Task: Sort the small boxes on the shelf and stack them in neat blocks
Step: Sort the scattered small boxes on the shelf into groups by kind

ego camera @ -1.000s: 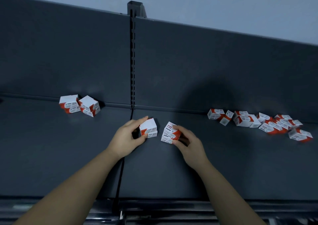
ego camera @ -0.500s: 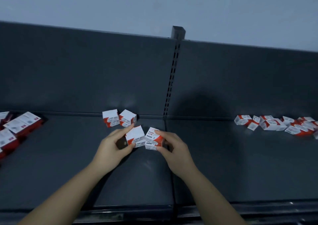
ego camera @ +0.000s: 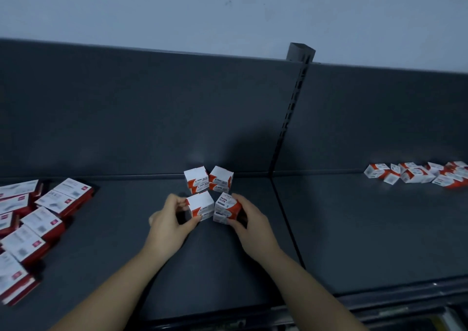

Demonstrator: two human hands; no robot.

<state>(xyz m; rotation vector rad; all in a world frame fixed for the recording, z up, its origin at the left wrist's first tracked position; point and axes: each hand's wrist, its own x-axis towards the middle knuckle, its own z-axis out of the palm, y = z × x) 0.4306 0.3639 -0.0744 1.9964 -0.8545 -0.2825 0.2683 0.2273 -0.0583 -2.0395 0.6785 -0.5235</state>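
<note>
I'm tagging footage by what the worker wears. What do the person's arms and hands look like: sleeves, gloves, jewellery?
The left forearm and right forearm are bare to the frame's bottom edge; no sleeve shows. The left hand and right hand are ungloved, with no watch, ring, bracelet or marking visible. Dim light may hide fine detail.

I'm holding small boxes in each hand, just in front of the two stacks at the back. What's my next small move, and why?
Probably turn the right-hand boxes square with the rear stacks before pushing them back. The left hand holds the left-hand boxes roughly aligned with those stacks, but the right hand holds its boxes skewed.
</note>
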